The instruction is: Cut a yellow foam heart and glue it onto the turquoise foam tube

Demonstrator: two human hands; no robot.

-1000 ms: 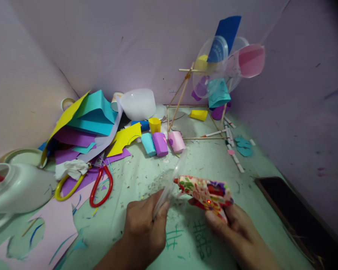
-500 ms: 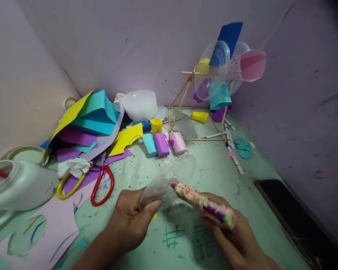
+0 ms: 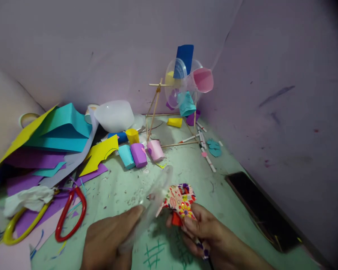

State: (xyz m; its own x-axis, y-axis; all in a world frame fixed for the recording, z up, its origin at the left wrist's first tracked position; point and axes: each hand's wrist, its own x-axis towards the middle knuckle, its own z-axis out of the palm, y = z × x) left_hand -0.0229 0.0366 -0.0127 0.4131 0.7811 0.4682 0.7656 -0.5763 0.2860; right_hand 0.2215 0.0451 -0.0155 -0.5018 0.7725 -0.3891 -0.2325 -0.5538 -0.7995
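Note:
My left hand (image 3: 112,236) grips a clear plastic lid (image 3: 157,195) by its edge, turned nearly edge-on and blurred. My right hand (image 3: 202,228) is wrapped round a flower-patterned hot glue gun (image 3: 181,200), its fingers at the red trigger. The gun's nozzle points left at the lid, and its tip shows at the lid's left side; whether it touches or passes through I cannot tell. Beyond the lid stand small paper cups: a turquoise cup (image 3: 126,156), a purple cup (image 3: 139,155) and a pink cup (image 3: 155,150).
At the back, a stick frame (image 3: 154,108) carries a wheel of clear lids with coloured cups. Scissors (image 3: 70,213) and coloured paper (image 3: 56,127) lie left. A white plastic container (image 3: 115,115) is behind them. A phone (image 3: 259,206) lies right, near rolled paper sticks (image 3: 207,150).
The lid has tilted from a slanted face to nearly edge-on. The glue gun has turned so its patterned side and red trigger show. The view has swung right.

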